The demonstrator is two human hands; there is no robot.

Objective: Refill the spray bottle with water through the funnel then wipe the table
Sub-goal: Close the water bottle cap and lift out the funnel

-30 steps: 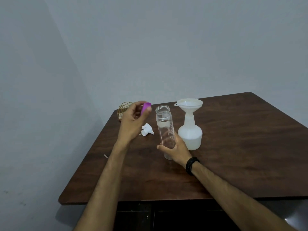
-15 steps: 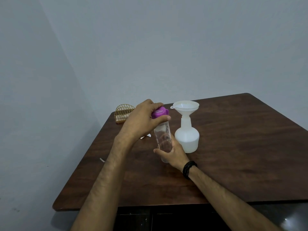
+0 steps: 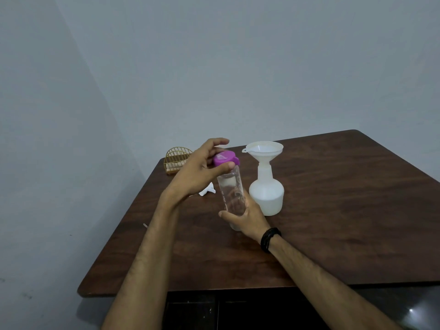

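Meanwhile left fingers (image 3: 223, 166) pinch purple cap (image 3: 225, 158), right fingers (image 3: 228, 214) wrap clear bottle (image 3: 232, 196) mid-table

I see a dark brown table (image 3: 333, 210) with a streaked wood grain. The spray bottle (image 3: 266, 196) and the funnel (image 3: 264, 150) in its neck are both milky white. Left of them, the water bottle (image 3: 232, 196) is clear, capped with a bright magenta lid (image 3: 225, 158). A small white spray head (image 3: 207, 190) lies behind my left arm. At the far left corner I make out a golden-yellow wire holder (image 3: 177, 159). My right wrist wears a black band (image 3: 270, 238). The wall (image 3: 214, 67) is pale grey-blue.
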